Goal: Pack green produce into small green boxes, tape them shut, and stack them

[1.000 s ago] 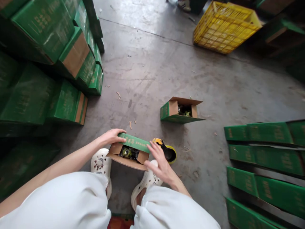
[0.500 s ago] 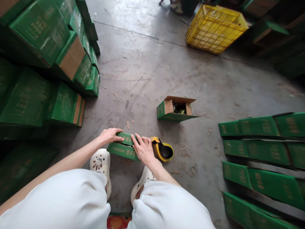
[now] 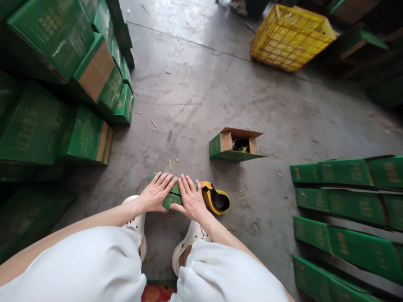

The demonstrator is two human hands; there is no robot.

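Between my feet stands a green cardboard box point(image 3: 172, 200), its two top flaps folded in with a narrow dark gap where they meet. My left hand point(image 3: 157, 192) lies flat across the left part of its top, fingers stretched forward. On the right part rests my right hand point(image 3: 191, 199), also flat, with the thumb out to the left. Much of the lid is hidden under both hands. Just right of the box, a yellow and black tape dispenser point(image 3: 216, 199) lies on the floor, close to my right fingers.
An open green box point(image 3: 225, 144) with dark and greenish contents stands ahead. Taped green boxes point(image 3: 50, 37) are stacked at the left, and rows of green boxes point(image 3: 349, 209) stand at the right. A yellow crate point(image 3: 291, 37) sits farther back, near another person's shoe point(image 3: 239, 7).
My left hand has moved from the box's left edge onto its top, toward my right hand. The right hand now lies flatter. The flaps' gap looks narrower.
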